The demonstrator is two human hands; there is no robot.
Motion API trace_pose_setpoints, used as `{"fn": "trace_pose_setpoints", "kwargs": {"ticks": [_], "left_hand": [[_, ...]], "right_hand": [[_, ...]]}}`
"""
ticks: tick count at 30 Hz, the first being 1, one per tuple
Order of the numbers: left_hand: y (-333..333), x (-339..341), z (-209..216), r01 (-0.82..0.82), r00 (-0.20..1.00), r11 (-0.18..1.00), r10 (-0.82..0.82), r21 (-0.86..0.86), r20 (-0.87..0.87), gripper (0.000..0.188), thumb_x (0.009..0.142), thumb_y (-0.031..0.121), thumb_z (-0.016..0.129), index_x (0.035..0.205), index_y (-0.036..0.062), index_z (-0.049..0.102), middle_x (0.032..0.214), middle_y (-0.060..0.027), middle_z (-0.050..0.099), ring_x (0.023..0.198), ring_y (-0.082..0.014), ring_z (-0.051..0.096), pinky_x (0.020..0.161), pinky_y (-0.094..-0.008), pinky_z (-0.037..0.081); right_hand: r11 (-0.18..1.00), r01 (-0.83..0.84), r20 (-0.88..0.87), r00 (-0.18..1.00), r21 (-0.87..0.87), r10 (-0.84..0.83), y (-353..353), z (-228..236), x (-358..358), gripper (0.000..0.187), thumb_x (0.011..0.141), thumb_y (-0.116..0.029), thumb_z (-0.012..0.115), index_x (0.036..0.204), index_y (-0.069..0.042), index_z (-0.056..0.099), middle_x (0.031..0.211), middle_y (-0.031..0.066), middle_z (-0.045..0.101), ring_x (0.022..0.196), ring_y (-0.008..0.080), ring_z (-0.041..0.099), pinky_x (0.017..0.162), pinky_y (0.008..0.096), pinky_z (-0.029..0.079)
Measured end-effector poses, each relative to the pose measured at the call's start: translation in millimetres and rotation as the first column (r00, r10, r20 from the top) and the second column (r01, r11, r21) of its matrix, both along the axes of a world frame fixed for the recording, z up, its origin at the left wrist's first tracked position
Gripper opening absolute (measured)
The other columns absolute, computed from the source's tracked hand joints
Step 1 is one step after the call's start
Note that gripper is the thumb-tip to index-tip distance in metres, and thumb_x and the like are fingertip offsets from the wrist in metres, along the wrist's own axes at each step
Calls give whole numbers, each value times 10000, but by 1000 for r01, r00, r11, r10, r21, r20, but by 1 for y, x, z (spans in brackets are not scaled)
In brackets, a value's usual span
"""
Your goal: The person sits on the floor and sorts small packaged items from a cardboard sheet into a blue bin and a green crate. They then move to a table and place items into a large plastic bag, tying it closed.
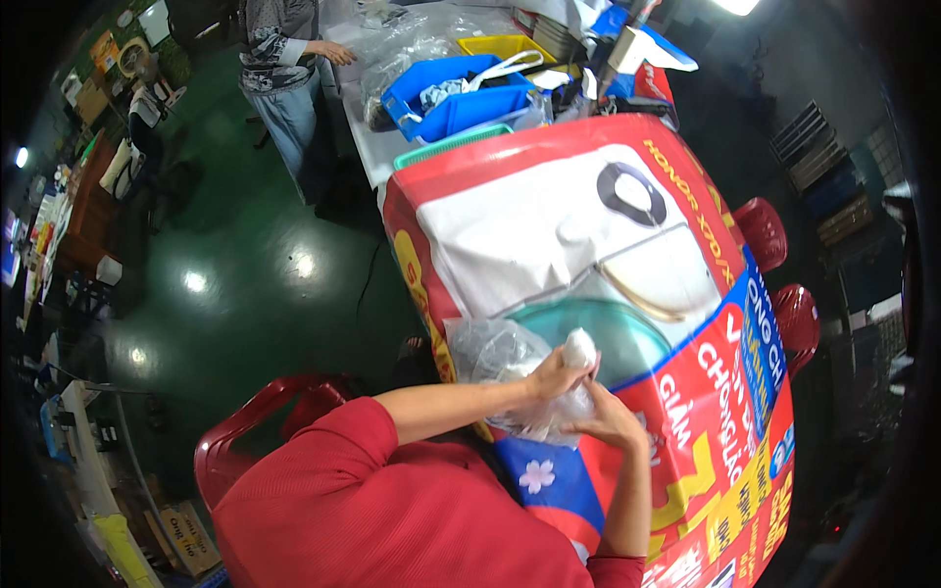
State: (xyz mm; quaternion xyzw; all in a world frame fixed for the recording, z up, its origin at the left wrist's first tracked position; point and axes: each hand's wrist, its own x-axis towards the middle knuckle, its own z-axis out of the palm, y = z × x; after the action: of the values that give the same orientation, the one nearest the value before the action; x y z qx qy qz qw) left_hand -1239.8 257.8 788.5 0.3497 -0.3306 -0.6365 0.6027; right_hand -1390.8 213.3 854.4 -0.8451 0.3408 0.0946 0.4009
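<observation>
Over the near left edge of the banner-covered table, my left hand [555, 380] is closed around a white, rounded object [580, 347]. Its smooth top sticks up out of my fingers; the rest is hidden in my grip. Close beside it on the right is my right hand [616, 423], thumb and fingers apart, the thumb up near the white object and the fingers by clear plastic. A crumpled clear plastic bag [490, 351] lies beneath and left of my hands, with whitish contents I cannot make out.
A printed red, white and blue banner [510, 225] covers the table. At its far end sit a blue bin [456, 122] with cloth-like items, a green tray [446, 147] and a yellow bin [505, 47]. Another person [284, 88] stands far left. Red chairs [763, 233] flank the table.
</observation>
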Motion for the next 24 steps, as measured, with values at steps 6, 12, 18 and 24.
{"fn": "trace_pose_setpoints", "kwargs": {"ticks": [6,12,18,24], "left_hand": [[-13,31,-31,218,973,899,-230,-378,15,146,756,18,553,886,32,618,817,-42,631,760,-116,557,684,-288,466],[-29,53,-40,649,743,673,-660,-355,107,102,765,50,586,862,23,603,809,-68,618,766,-130,553,677,-296,448],[-41,86,-40,660,718,661,-695,-356,41,92,750,40,575,837,19,596,783,-64,607,745,-129,544,663,-296,439],[-46,101,-40,690,686,639,-728,-339,24,82,736,30,565,813,14,589,757,-60,596,724,-128,535,649,-297,430]], "right_hand": [[951,-100,-23,995,-293,98,-114,115,162,506,686,-239,746,1122,-37,590,1061,152,629,992,305,596,850,362,458],[890,-166,259,920,-424,295,-214,86,445,321,761,-148,669,1055,-34,612,1018,143,627,989,281,589,844,365,444],[575,-355,8,846,-737,534,-212,-35,607,317,738,-287,684,1015,-135,662,1076,75,608,1184,256,442,1038,540,259],[801,201,623,740,-564,253,-256,46,655,113,797,-167,659,836,-66,689,773,69,670,695,183,626,648,296,476]]}}
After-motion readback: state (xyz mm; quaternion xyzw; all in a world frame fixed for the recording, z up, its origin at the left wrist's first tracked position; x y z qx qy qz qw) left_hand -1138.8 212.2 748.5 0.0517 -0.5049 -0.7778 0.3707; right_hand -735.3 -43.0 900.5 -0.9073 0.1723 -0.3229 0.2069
